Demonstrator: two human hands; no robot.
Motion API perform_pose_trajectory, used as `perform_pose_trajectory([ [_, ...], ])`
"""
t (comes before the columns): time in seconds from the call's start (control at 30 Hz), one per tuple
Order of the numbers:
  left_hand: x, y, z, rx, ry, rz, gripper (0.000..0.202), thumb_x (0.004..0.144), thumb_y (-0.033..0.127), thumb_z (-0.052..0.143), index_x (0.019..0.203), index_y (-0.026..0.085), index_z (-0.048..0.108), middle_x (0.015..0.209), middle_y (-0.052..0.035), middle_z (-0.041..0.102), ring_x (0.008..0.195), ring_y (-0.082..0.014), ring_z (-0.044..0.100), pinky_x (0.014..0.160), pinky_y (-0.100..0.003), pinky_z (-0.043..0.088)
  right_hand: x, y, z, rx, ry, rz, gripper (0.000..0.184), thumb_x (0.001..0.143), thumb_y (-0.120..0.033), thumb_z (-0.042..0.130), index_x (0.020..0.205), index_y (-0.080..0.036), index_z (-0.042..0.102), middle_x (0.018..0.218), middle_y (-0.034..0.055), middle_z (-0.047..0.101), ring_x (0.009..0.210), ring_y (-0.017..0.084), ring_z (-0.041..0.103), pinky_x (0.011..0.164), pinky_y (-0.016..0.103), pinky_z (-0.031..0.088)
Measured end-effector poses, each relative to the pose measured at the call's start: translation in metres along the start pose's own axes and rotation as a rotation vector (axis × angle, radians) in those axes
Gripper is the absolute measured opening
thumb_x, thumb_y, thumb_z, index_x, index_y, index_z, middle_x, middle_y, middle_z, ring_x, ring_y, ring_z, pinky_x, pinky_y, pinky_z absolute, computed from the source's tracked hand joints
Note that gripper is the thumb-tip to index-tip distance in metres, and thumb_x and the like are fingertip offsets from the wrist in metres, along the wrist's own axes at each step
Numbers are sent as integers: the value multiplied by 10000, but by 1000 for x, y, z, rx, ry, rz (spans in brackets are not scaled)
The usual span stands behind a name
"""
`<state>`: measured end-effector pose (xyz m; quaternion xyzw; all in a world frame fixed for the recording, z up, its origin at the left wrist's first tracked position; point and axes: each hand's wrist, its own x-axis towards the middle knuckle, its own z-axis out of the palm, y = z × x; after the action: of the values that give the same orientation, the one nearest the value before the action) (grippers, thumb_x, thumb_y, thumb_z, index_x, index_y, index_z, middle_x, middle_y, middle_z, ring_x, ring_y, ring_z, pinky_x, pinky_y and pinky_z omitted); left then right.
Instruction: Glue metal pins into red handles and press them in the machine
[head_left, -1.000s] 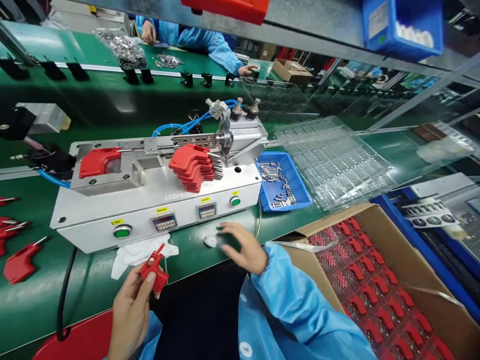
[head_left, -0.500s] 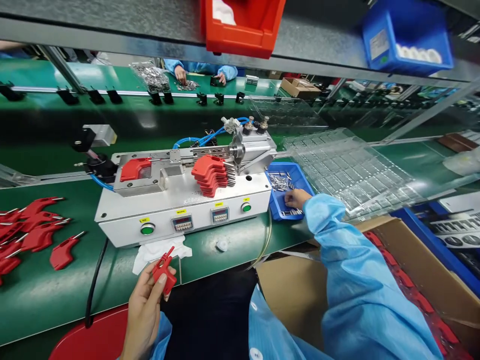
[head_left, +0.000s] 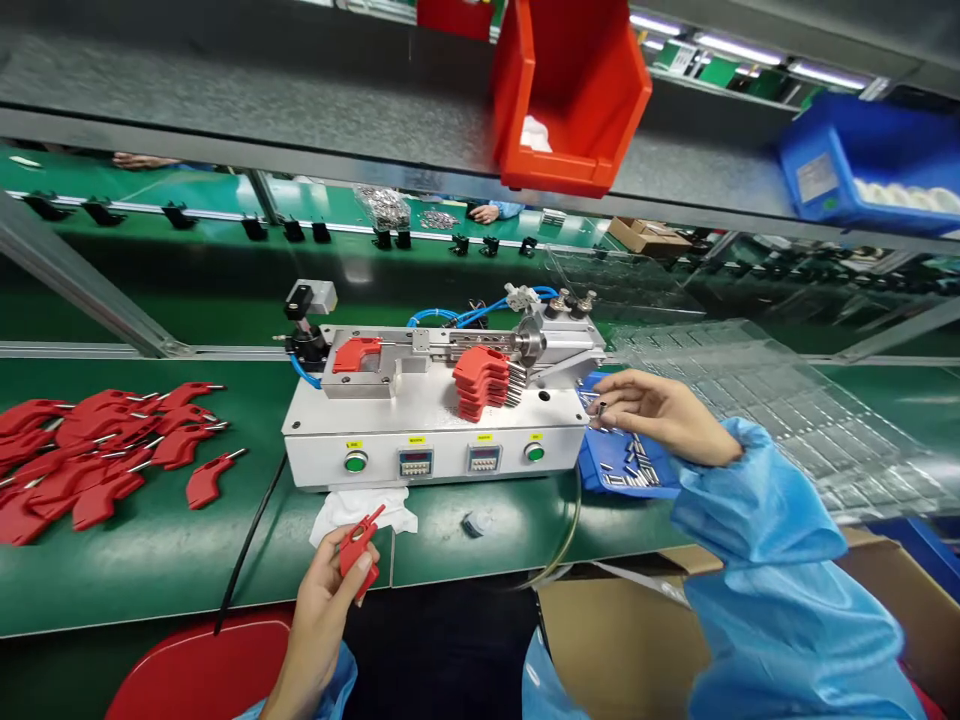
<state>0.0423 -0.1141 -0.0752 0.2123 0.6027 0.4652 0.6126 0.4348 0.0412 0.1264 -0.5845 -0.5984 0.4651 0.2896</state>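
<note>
My left hand (head_left: 330, 580) grips a red plastic lighter-handle-shaped piece (head_left: 358, 550) between thumb and fingers, its thin end pointing up and right. Above the blue bin (head_left: 652, 490) is my right hand (head_left: 652, 410), thumb and fingertips pinched on a small metal tube (head_left: 601, 410). Several such tubes lie loose in the bin. To its left stands a white machine (head_left: 442, 430) with green buttons. One red piece (head_left: 357, 353) sits in the metal fixture at the machine's left end. A stack of red pieces with metal tips (head_left: 481, 383) rests on its top.
Many red pieces (head_left: 105, 455) with metal rods lie at the left of the green table. Clear plastic trays (head_left: 765, 410) lie at the right. A shelf overhead carries a red bin (head_left: 574, 165) and a blue bin (head_left: 814, 180). A cardboard box (head_left: 615, 635) is below.
My right hand has come up out of the blue bin with a small metal tube in its fingers. My left hand still holds the red piece. The view has shifted left and up.
</note>
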Motion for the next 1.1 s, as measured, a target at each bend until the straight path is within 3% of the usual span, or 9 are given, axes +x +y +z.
perform_pose_trajectory([
  [0.13,2,-2,0,3,-4,58,807,698,641,859,1278,178,542,983,-71,687,810,-171,590,640,-239,458,30,-50,15,-86,-93,-134,590,620,-630,924,918,-160,728,874,90,752,785,185,710,772,330,603],
  [0.23,4,-4,0,-6,-7,110,627,750,584,815,1163,165,596,935,-49,664,832,-164,569,740,-252,459,71,-99,32,-208,-151,-315,454,717,-587,874,902,-183,782,912,83,766,824,179,699,789,317,590],
  [0.37,4,-4,0,-57,58,138,505,797,532,767,1123,178,613,801,9,575,732,-132,477,702,-241,397,134,-158,91,-587,-200,-490,151,835,-253,758,958,-178,804,916,46,772,807,159,690,795,291,567],
  [0.43,4,-3,-2,-78,81,159,503,826,549,751,1136,179,612,773,15,553,734,-135,473,716,-243,394,158,-175,129,-843,-201,-468,189,827,-122,712,982,-168,811,905,31,769,827,159,702,814,270,555],
  [0.53,2,-3,-10,-96,76,164,548,856,605,735,1176,176,620,821,-4,586,788,-141,501,746,-241,400,177,-181,177,-1189,-240,-362,284,827,-66,701,1061,-183,814,988,28,776,936,178,722,783,244,525],
  [0.63,2,-6,-24,-101,72,138,605,826,644,765,1186,174,638,893,-25,631,837,-146,533,767,-238,416,183,-173,201,-1392,-283,-262,341,820,-72,722,1119,-210,812,1109,53,769,1035,222,723,746,259,510],
  [0.8,4,-9,-34,-96,140,142,601,781,626,812,1159,178,679,987,-55,692,915,-177,593,800,-249,451,183,-167,205,-1492,-301,-246,365,784,-82,766,1121,-211,819,1109,97,758,1040,272,724,777,289,520],
  [0.97,6,-2,-23,-115,91,147,689,743,634,833,1222,171,657,1166,-130,725,1017,-240,661,845,-295,501,180,-181,204,-1513,-297,-272,373,868,-52,652,1159,-224,809,1224,93,737,1108,276,708,819,302,527],
  [1.1,5,4,-16,-116,45,159,699,756,613,828,1272,184,632,1281,-141,695,1137,-257,655,928,-309,512,176,-187,209,-1507,-309,-265,351,889,-50,625,1136,-206,819,1208,98,746,1130,289,707,871,322,550],
])
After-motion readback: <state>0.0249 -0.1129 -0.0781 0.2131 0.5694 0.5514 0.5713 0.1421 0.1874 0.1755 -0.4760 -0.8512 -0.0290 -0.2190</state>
